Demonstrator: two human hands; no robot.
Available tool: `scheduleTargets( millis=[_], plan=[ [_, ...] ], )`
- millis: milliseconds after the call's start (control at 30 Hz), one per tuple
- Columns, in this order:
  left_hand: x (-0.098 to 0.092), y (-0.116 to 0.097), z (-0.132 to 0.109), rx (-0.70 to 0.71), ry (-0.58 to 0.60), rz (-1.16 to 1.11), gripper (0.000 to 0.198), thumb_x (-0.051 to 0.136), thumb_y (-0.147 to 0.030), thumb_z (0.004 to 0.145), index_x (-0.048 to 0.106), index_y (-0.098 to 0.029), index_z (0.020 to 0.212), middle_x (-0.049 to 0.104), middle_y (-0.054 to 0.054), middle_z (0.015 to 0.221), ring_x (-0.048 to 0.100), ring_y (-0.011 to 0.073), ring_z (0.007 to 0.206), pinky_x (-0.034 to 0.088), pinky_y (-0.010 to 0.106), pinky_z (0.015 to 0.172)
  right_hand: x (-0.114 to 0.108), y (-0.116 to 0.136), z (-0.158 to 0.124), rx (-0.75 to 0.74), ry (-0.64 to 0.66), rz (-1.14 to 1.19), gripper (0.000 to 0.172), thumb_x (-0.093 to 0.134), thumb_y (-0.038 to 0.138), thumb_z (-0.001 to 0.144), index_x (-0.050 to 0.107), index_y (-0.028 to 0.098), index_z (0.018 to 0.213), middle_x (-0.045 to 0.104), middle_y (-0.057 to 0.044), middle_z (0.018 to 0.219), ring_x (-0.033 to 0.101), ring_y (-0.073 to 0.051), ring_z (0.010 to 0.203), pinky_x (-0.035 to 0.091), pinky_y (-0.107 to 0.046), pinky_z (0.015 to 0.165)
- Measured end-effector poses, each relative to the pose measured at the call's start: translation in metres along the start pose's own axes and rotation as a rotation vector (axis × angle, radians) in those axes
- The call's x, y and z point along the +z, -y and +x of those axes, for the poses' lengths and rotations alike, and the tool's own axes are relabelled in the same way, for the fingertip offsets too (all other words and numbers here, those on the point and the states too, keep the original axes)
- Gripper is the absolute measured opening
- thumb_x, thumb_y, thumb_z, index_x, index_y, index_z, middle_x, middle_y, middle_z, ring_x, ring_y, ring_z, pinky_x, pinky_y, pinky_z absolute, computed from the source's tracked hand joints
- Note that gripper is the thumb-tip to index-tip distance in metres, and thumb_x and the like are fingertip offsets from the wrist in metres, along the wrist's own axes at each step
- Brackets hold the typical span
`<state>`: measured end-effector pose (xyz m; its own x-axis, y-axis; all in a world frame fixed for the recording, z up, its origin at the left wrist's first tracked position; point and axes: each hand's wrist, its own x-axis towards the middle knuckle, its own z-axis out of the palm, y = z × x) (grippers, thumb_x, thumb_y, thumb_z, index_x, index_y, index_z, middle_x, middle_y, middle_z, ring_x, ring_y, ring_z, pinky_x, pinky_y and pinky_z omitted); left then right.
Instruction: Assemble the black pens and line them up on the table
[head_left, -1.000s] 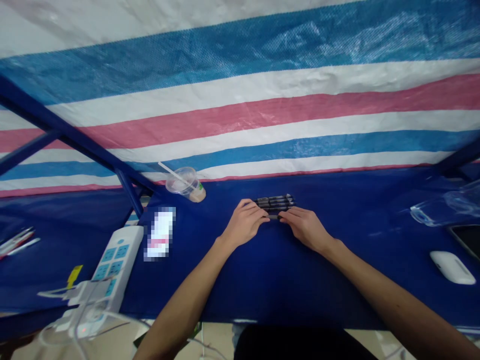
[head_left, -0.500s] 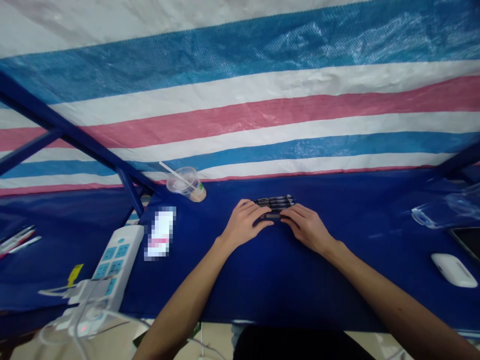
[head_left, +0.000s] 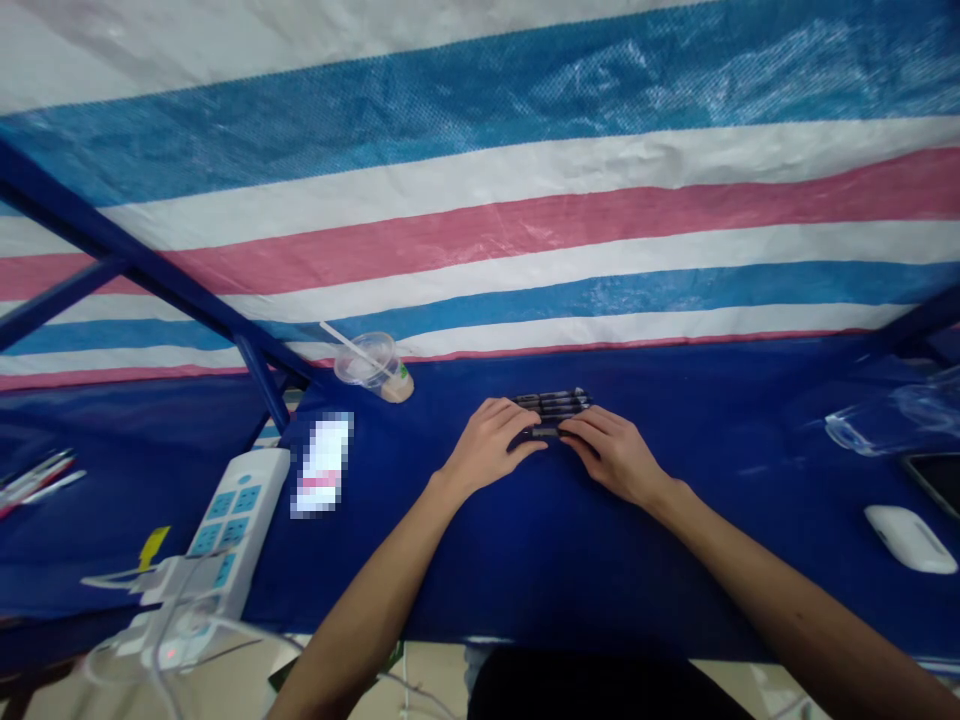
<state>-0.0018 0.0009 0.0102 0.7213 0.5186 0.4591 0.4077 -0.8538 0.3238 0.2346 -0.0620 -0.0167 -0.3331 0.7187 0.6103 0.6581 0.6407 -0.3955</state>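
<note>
Several dark pens lie side by side on the blue table cover, just beyond my fingers. My left hand and my right hand meet at a single dark pen nearest to me. Both hands have their fingers curled and pinch that pen from its two ends. Most of the pen is hidden under the fingertips.
A clear plastic cup with a straw lies tipped at the back left. A white power strip with cables sits at the left edge, pens further left. A white mouse, a phone corner and clear plastic lie at the right. A striped tarp hangs behind.
My hands have stayed on the near pen, with only a slight shift of the fingers. The other pens have not moved.
</note>
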Motion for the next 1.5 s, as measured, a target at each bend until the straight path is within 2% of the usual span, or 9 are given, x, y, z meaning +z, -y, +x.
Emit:
scheduleTargets(
  millis=[200,367,567,733,933,1100,1267,1400,1500],
  plan=[
    [-0.0008,0.0003,-0.0004,0.001,0.078,-0.018,0.023,0.053,-0.032,0.105,0.072,-0.02,0.099,0.073,0.007,0.101,0.063,0.0207,0.099,0.048,0.038,0.089,-0.0001,0.0026,-0.0002,-0.017,0.025,0.0,0.014,0.061,0.018,0.099,0.066,0.019,0.112,0.073,-0.009,0.099,0.066,-0.023,0.087,0.057,-0.04,0.082],
    [0.0003,-0.0001,-0.0007,0.003,0.033,-0.014,0.026,0.063,-0.041,0.1,0.069,-0.02,0.113,0.073,0.008,0.104,0.064,0.0222,0.101,0.05,0.04,0.091,0.0,0.002,0.0003,-0.022,0.002,0.006,0.014,0.061,0.017,0.098,0.066,0.019,0.112,0.073,-0.009,0.101,0.066,-0.023,0.088,0.057,-0.04,0.082],
    [0.0001,-0.0011,0.0001,0.01,0.036,0.007,0.019,0.058,-0.032,0.103,0.071,-0.02,0.098,0.072,0.006,0.102,0.063,0.0208,0.1,0.047,0.039,0.091,-0.0004,0.0033,0.0006,-0.012,0.024,0.0,0.014,0.06,0.019,0.099,0.068,0.019,0.11,0.074,-0.009,0.098,0.067,-0.023,0.086,0.058,-0.04,0.081],
    [0.0005,-0.0014,-0.0005,0.007,0.016,-0.004,0.022,0.064,-0.039,0.099,0.069,-0.02,0.11,0.071,0.008,0.11,0.063,0.0227,0.105,0.049,0.042,0.093,0.0003,0.0026,0.0001,-0.013,0.012,0.012,0.016,0.059,0.019,0.098,0.068,0.02,0.112,0.074,-0.009,0.099,0.068,-0.023,0.087,0.058,-0.041,0.081],
    [0.0001,-0.0017,-0.0005,0.008,0.083,-0.005,0.02,0.058,-0.033,0.103,0.07,-0.019,0.098,0.071,0.007,0.108,0.062,0.0223,0.106,0.048,0.041,0.095,0.0004,0.0026,-0.0004,-0.01,0.043,-0.001,0.015,0.059,0.02,0.099,0.068,0.02,0.11,0.074,-0.009,0.098,0.067,-0.023,0.085,0.058,-0.04,0.081],
    [0.0022,-0.0026,-0.0005,0.011,0.065,0.011,0.021,0.061,-0.037,0.101,0.068,-0.019,0.11,0.071,0.008,0.111,0.061,0.0236,0.109,0.049,0.042,0.096,0.0002,0.0025,-0.0004,-0.012,0.027,0.003,0.014,0.059,0.02,0.099,0.068,0.019,0.111,0.073,-0.009,0.099,0.067,-0.023,0.088,0.058,-0.04,0.082],
    [0.003,-0.0035,0.0002,0.029,0.106,0.025,0.019,0.055,-0.031,0.104,0.069,-0.019,0.103,0.071,0.008,0.111,0.061,0.0236,0.11,0.049,0.042,0.096,0.0004,0.0021,-0.0006,-0.011,0.038,0.005,0.014,0.06,0.019,0.099,0.068,0.019,0.111,0.074,-0.009,0.098,0.067,-0.023,0.086,0.058,-0.04,0.081],
    [0.0029,-0.0051,0.0006,0.027,0.087,0.035,0.023,0.059,-0.034,0.102,0.068,-0.019,0.117,0.071,0.008,0.114,0.061,0.024,0.112,0.05,0.042,0.097,0.0006,0.0025,-0.0005,-0.005,0.034,0.025,0.015,0.059,0.02,0.1,0.068,0.02,0.112,0.074,-0.01,0.099,0.068,-0.023,0.087,0.059,-0.041,0.082],
    [0.003,-0.0059,0.0007,0.033,0.096,0.039,0.02,0.056,-0.032,0.104,0.07,-0.019,0.111,0.072,0.008,0.113,0.062,0.024,0.112,0.05,0.043,0.097,0.0008,0.0026,-0.0007,-0.003,0.038,0.035,0.016,0.058,0.021,0.1,0.068,0.019,0.112,0.074,-0.01,0.1,0.068,-0.023,0.088,0.059,-0.041,0.082]
  ],
)
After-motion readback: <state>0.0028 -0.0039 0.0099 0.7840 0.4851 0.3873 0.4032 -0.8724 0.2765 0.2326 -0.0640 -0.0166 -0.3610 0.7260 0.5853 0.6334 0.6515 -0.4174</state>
